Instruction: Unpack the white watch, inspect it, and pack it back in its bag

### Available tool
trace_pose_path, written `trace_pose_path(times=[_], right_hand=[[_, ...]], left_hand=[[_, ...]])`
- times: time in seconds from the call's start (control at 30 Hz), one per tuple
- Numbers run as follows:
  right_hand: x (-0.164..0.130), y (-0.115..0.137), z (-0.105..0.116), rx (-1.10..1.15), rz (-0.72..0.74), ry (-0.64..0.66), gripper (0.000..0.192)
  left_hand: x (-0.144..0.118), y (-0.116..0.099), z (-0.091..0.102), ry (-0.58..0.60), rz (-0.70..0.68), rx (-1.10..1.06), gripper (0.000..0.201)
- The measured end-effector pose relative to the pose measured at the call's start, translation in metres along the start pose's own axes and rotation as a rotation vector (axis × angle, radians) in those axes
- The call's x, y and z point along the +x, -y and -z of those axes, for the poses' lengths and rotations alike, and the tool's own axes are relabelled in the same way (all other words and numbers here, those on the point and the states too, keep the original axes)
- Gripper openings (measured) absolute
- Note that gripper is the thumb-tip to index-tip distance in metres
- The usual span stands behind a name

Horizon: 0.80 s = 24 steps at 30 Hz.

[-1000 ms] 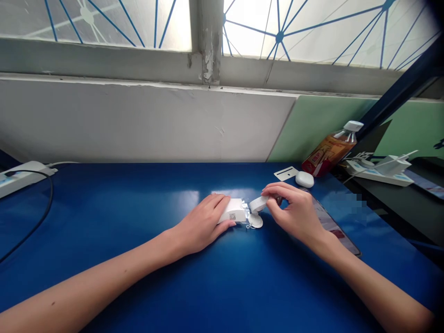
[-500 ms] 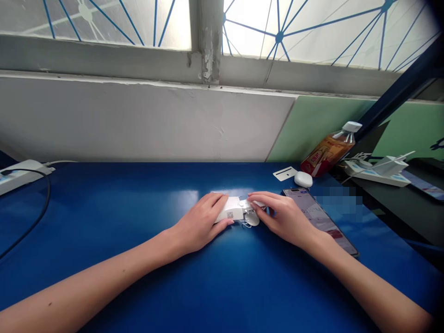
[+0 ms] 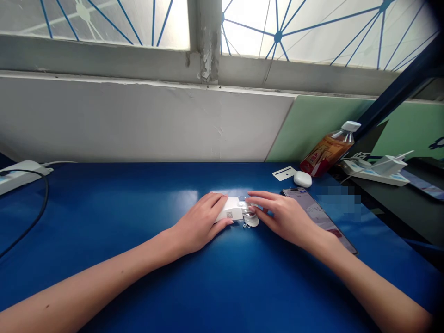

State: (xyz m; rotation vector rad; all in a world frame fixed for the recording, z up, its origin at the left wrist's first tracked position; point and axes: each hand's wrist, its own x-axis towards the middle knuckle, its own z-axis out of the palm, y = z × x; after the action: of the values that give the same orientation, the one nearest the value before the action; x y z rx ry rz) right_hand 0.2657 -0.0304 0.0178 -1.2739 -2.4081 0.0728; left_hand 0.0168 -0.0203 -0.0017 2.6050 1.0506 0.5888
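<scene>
At the far left edge a white power strip lies on the glossy blue table, with a black cable looping away from it. Nearer the middle, the left hand lies palm-down over the near-left end of a small white rectangular box with a printed code square, fingers curled along its top and thumb pressed to its near side, so the box is clamped flat to the table. The box's long axis runs left to right, its open right end facing the right hand. That hand has its fingers stretched out and close together, tips resting on small white and clear pieces at the box's mouth (whether it pinches any of them cannot be told). So the right hand is the nearer to the loose pieces, the left the nearer to the box body. Further right lie a dark smartphone with a lit screen, a white card, a white rounded earbud case and a tilted plastic bottle of amber drink.
</scene>
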Motion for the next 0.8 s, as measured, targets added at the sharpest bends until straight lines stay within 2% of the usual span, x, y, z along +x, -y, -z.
trace_pose_path(times=[0.17,0.4,0.5,0.67,0.8], right_hand=[[0.002,-0.012,0.017,0.032,0.125,0.112,0.025],[0.001,-0.004,0.003,0.101,0.14,0.118,0.028],[0.001,0.001,0.004,0.1,0.153,0.141,0.029],[0.0,-0.002,0.01,0.065,0.066,0.102,0.031],[-0.001,-0.003,0.007,0.076,0.005,0.117,0.034]], left_hand=[[0.0,0.0,0.0,0.005,-0.007,-0.013,0.044],[0.002,-0.002,0.002,0.002,-0.021,-0.042,0.04],[0.003,-0.002,0.002,0.014,-0.016,-0.021,0.041],[0.002,-0.002,0.001,0.0,-0.01,0.009,0.044],[0.001,-0.002,0.001,-0.009,-0.011,0.005,0.043]])
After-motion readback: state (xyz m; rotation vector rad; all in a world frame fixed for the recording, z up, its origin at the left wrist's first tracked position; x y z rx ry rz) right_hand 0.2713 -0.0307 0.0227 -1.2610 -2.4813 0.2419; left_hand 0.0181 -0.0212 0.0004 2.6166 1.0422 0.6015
